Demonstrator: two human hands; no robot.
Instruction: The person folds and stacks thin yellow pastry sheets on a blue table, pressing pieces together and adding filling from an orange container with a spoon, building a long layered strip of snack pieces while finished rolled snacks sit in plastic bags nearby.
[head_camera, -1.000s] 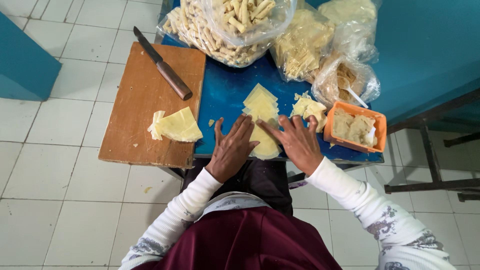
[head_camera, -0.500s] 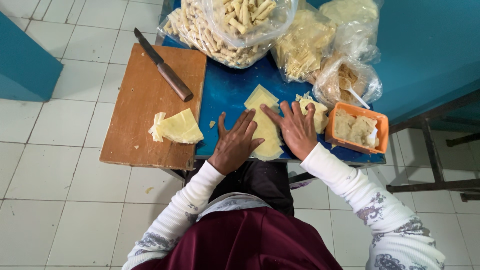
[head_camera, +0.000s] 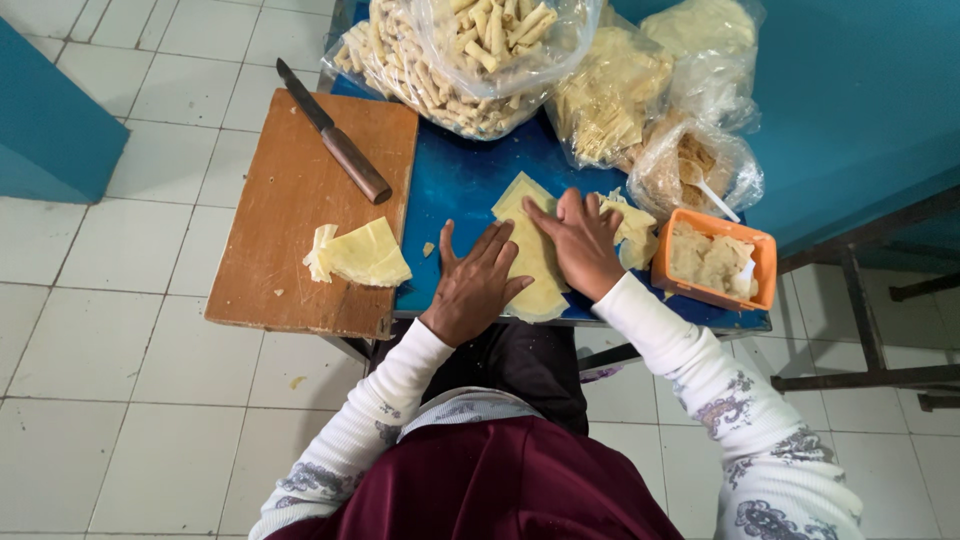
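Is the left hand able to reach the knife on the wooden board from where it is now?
Probably yes. The left hand lies flat on the pastry sheet, and the knife lies uncovered on the wooden board to its upper left, with only bare board and blue table between them.
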